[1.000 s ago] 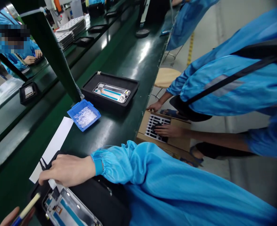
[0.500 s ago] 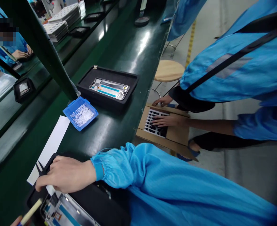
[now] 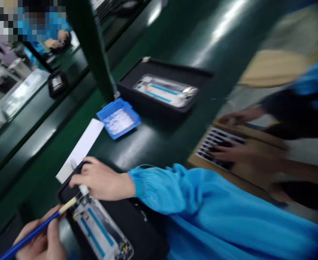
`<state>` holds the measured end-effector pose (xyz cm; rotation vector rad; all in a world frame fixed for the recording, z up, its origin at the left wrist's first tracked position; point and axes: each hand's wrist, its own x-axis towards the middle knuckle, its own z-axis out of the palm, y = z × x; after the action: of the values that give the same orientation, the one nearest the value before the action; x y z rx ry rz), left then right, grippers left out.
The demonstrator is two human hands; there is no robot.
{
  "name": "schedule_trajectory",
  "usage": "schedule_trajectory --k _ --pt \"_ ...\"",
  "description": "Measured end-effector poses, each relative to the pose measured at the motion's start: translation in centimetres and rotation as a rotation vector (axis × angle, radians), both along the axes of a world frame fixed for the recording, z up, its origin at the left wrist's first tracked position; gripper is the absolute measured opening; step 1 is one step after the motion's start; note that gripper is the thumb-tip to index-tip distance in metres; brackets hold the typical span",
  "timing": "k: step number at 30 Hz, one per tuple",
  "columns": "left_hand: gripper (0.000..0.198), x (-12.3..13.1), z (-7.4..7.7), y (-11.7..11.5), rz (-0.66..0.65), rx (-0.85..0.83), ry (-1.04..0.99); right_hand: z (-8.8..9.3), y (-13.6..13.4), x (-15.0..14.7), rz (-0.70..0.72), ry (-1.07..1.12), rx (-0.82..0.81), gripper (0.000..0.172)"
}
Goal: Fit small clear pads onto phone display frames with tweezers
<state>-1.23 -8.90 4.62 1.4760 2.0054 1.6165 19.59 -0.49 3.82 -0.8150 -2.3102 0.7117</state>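
My left hand (image 3: 43, 234) is closed around a blue pen-like stick (image 3: 30, 236) with a cream end. The cream end touches or hovers over the top of an open phone frame (image 3: 96, 227) with two blue strips; I cannot tell which. My right hand (image 3: 101, 180), in a blue sleeve, is curled over the same end of the frame. Its fingers hold what look like tweezers (image 3: 83, 189), with a pale wrapped part; blur hides their tips. The frame lies in a black tray (image 3: 129, 216) below my right wrist.
A blue dish (image 3: 136, 121) of small white pieces stands beside a white strip (image 3: 80, 150) and a green post (image 3: 90, 50). Behind it, another black tray (image 3: 159, 108) holds a phone frame (image 3: 166, 90). At right, a co-worker's hands reach into a cardboard box (image 3: 258, 159) near a stool (image 3: 275, 68).
The view has shifted, so the bench things sit further right and blurred. My left hand has come into view with the stick, whose cream end is now closer to my right fingers.
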Motion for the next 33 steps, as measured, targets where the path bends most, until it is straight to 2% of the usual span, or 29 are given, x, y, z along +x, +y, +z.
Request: schedule_trajectory --k 3,9,20,33 --pt "0.031 1.5 1.0 -0.3 -0.108 -0.037 0.012 -0.7 -0.5 0.2 -0.090 0.156 -0.052 0.032" --pt "0.022 2.2 1.6 -0.4 -0.280 -0.139 0.035 -2.4 -0.7 -0.1 -0.061 0.313 -0.120 0.039" --pt "0.025 2.0 1.7 0.2 -0.277 -0.232 -0.042 -2.8 -0.9 -0.4 -0.094 0.358 -0.126 0.032" --pt "0.025 2.8 2.2 0.4 -0.263 -0.211 0.071 -2.3 -0.9 0.0 -0.091 0.330 -0.135 0.031"
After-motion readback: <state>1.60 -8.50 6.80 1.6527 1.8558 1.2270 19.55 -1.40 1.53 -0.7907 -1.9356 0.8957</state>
